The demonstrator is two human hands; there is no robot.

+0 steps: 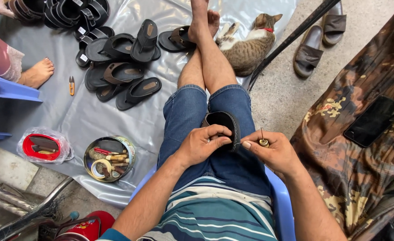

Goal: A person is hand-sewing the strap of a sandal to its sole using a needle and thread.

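The left hand (201, 145) is clamped around the edge of a dark sandal sole (223, 122), pinning it against the thigh so the rim stays steady. The right hand (273, 151) is closed on a small awl-like tool (263, 141) with a brass collar, its thin point aimed sideways at the sole's edge — a grip suited to pushing through the material. The sole rests on the person's lap, between both hands.

The person sits on a blue plastic chair (282, 205) above a grey plastic sheet (94, 118) spread over a concrete floor. A round tin of tools (110, 158) sits within reach on the left, near a red lid in a bag (41, 146). Finished dark sandals (121, 67) lie heaped farther out — beside them small snips (72, 85). A cat (250, 44) lies by the crossed feet.
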